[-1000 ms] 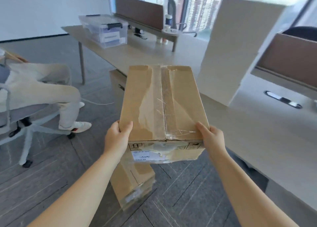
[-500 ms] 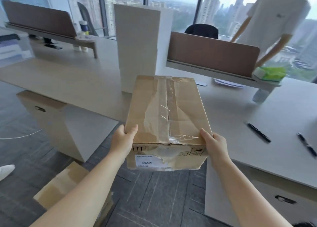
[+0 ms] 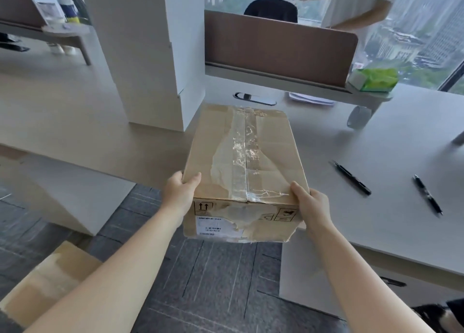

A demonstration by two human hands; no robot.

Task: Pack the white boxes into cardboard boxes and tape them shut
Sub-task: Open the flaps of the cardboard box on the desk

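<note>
- We hold the taped brown cardboard box (image 3: pixel 244 172) level above the near edge of the pale grey desk (image 3: pixel 376 172); it has not been set down.
- Our left hand (image 3: pixel 179 194) and right hand (image 3: pixel 312 207) clasp its near corners, thumbs on top.
- This box looks sealed; tall white boxes (image 3: pixel 148 51) beyond it still await packing, we judge.
- Its contents are hidden, its label unreadable; another cardboard box (image 3: pixel 47 280) nearer us is cropped.

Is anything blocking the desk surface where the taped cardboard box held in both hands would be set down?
Nothing visible blocks it. The cardboard box, held by the left hand and right hand, hangs over the desk edge. The white boxes stand to its left and two pens lie to its right.
</note>
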